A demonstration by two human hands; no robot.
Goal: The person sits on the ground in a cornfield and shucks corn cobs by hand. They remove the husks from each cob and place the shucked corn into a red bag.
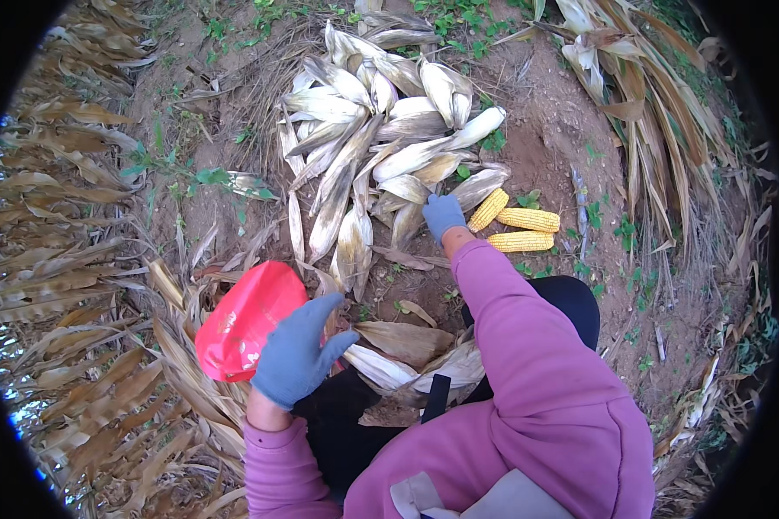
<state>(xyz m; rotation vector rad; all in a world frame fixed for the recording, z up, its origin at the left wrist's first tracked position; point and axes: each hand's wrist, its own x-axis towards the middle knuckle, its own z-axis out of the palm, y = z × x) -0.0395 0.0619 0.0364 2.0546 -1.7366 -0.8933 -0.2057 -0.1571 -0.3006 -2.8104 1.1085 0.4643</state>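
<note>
My right hand (443, 215), in a grey-blue glove, reaches to the near right edge of a heap of corn ears in dry husks (389, 123). Its fingers touch the dark tip of an unhusked ear (405, 188); their undersides are hidden, so a grip cannot be made out. Close by its right side lie three bare yellow corn cobs (524, 242) on the soil. My left hand (302, 350), gloved alike, is held with thumb and fingers apart and nothing seen in it. A red bag (253, 318) is just beyond and left of it, partly covered by the hand.
Loose husks (406, 344) lie on the ground between my legs. Dry corn stalks and leaves (65, 272) line the left side. A bundle of dry stalks (655, 97) leans at the upper right. Small green weeds (214, 176) grow from the brown soil (545, 130).
</note>
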